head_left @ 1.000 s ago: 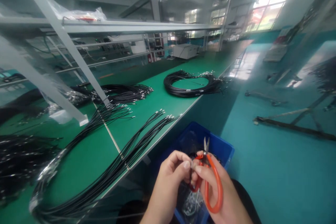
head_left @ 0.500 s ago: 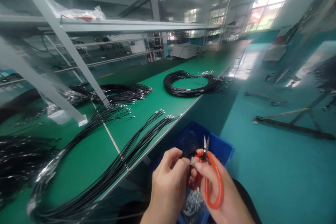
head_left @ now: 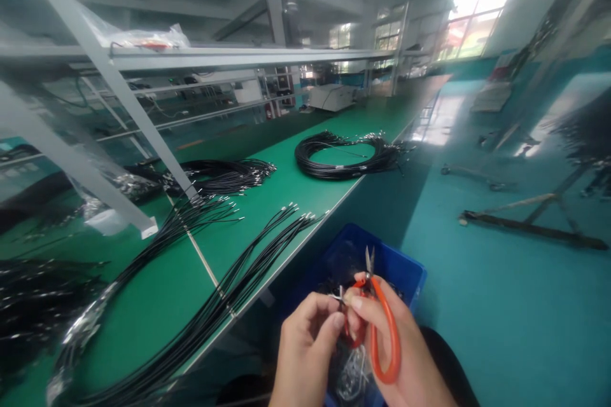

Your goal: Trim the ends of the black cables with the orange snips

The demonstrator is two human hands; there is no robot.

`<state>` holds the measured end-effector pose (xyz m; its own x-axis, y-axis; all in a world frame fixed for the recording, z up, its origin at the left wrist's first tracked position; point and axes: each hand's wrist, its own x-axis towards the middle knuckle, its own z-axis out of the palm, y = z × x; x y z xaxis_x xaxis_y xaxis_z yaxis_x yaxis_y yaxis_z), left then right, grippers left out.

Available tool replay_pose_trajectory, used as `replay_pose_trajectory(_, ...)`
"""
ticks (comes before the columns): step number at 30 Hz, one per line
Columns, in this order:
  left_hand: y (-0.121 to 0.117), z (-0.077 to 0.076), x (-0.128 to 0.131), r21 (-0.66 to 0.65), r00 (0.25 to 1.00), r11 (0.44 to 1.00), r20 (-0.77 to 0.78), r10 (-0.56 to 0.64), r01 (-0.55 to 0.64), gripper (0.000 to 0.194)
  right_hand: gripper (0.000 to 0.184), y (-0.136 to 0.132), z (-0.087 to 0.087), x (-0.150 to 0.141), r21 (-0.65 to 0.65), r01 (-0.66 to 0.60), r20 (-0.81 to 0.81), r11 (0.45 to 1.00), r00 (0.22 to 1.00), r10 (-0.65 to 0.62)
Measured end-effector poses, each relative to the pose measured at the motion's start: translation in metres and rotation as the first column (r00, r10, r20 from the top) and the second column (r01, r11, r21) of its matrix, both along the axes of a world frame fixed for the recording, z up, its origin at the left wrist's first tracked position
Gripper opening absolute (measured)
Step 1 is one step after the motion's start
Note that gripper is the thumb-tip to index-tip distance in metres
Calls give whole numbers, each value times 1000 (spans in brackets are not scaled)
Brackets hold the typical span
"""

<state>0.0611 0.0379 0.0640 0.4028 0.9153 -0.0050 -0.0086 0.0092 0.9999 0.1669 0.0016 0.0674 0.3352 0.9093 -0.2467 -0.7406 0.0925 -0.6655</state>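
Observation:
My right hand [head_left: 405,343] is wrapped around red-handled scissors [head_left: 392,343], whose pointed blades face up and away from me, slightly apart. The thumb and forefinger of that hand also pinch close to my left fingertips. My left hand [head_left: 305,343] is closed in a pinch on a small black piece with a white tip [head_left: 337,297]; its exact kind is too small to tell. Both hands are over a blue bin [head_left: 405,270] holding clear and dark scraps. On the green table to the left lies a bundle of black cables [head_left: 248,270] with silvery ends.
A coiled cable bundle [head_left: 334,172] sits farther along the green table [head_left: 267,229]. Another black bundle [head_left: 229,177] lies by the white shelf post [head_left: 143,95]. More cables [head_left: 38,305] are at far left. A wheeled metal stand [head_left: 529,226] is on the floor at right.
My left hand has shifted slightly down and right, and its fingers have opened out more around the small piece. The scissors have moved a little left. The camera view has shifted slightly.

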Motion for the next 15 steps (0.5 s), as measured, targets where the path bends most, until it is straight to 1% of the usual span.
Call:
replay_pose_trajectory(4, 5, -8, 0, -114, 996, 992, 72, -50, 58, 24, 39, 4, 6, 3, -35, 90, 163, 995, 983, -83)
replay_pose_trajectory(6, 5, -10, 0, -138, 993, 987, 97, -69, 82, 26, 40, 5, 8, 3, -23, 95, 175, 995, 981, -90)
replay_pose_trajectory(8, 5, -10, 2, -154, 990, 984, 121, -75, 93, 27, 38, 6, 9, 1, 3, 96, 145, 995, 985, -95)
replay_pose_trajectory(11, 5, -9, 3, -181, 987, 980, 156, -49, 77, 28, 38, 6, 7, 1, 22, 115, 111, 993, 987, -117)
replay_pose_trajectory(13, 6, -9, 3, -200, 987, 978, 156, -32, 63, 29, 40, 4, 4, 2, 3, 136, 157, 991, 978, -134)
replay_pose_trajectory(15, 8, -9, 3, -208, 990, 977, 142, -18, 48, 30, 39, 1, 0, 4, -22, 174, 253, 985, 954, -163)
